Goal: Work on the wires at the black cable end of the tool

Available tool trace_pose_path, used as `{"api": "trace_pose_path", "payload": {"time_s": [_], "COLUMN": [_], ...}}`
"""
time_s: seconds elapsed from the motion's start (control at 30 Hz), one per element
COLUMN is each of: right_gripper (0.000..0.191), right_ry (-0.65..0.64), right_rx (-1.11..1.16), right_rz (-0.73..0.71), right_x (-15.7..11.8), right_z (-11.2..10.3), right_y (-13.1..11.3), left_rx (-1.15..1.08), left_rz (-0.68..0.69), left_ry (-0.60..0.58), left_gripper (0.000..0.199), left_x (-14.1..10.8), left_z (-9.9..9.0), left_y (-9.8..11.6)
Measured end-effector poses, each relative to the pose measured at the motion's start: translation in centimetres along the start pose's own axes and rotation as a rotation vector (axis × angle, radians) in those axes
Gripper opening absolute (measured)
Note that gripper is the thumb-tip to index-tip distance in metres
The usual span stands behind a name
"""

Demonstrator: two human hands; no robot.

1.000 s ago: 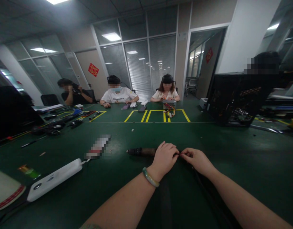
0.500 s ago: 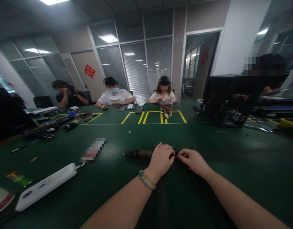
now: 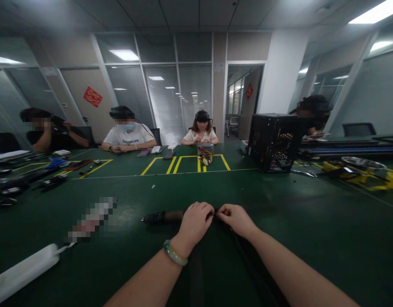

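A dark cylindrical tool (image 3: 164, 217), with a narrow metal tip at its left and a brownish body, lies across the green table. My left hand (image 3: 196, 221), with a jade-like bangle on its wrist, is wrapped over the tool's right end. Close beside it, my right hand (image 3: 236, 218) pinches with thumb and forefinger at the tail of the tool. What sits between those fingertips is too small and dark to make out. A dark strip or cord (image 3: 244, 251) runs from below the right hand toward me, partly hidden by the forearm.
To the left lie a white power strip (image 3: 26, 273) and a blurred-out flat item (image 3: 90, 219). A black computer case (image 3: 269, 143) stands at back right, near a yellow item (image 3: 350, 177). Several people sit opposite; one handles a grey box with coloured wires (image 3: 205, 149).
The view has turned to the right and levelled, so everything appears further left. Both hands keep the same grip at the tool's right end.
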State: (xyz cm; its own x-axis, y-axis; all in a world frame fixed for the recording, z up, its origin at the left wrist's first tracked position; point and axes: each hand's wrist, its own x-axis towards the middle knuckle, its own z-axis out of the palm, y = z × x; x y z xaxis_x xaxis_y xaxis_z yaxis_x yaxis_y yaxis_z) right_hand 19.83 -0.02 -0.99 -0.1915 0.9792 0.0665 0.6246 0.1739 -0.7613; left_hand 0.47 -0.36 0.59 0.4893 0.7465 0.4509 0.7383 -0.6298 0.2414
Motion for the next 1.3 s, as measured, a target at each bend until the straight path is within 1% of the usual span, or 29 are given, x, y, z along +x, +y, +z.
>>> {"api": "trace_pose_path", "payload": {"time_s": [0.13,0.43,0.63,0.83,1.03,1.2,1.3], "right_gripper": [0.019,0.023,0.024,0.021,0.022,0.023,0.022], "right_ry": [0.003,0.019,-0.034,-0.008,-0.028,-0.023,-0.012], "right_rx": [0.008,-0.009,-0.01,-0.023,0.001,0.028,0.024], "right_rz": [-0.008,0.005,0.032,0.001,0.005,0.025,-0.004], "right_x": [0.13,0.15,0.44,0.45,0.37,0.4,0.38], "right_z": [0.04,0.14,0.15,0.02,-0.06,0.17,0.2], "right_y": [0.13,-0.11,0.12,-0.05,0.08,0.32,0.25], "left_rx": [0.001,-0.012,-0.022,-0.058,-0.044,-0.024,-0.025], "left_rz": [-0.008,-0.026,-0.014,-0.018,-0.053,-0.049,-0.05], "left_ry": [-0.003,0.054,0.027,0.023,-0.013,-0.021,-0.037], "left_gripper": [0.011,0.014,0.011,0.011,0.01,0.007,0.008], "left_x": [-0.03,0.13,0.27,0.33,0.33,0.36,0.38], "left_z": [-0.02,0.28,0.28,0.27,0.26,0.38,0.34], "left_y": [-0.03,-0.12,-0.23,-0.34,-0.39,-0.45,-0.43]}}
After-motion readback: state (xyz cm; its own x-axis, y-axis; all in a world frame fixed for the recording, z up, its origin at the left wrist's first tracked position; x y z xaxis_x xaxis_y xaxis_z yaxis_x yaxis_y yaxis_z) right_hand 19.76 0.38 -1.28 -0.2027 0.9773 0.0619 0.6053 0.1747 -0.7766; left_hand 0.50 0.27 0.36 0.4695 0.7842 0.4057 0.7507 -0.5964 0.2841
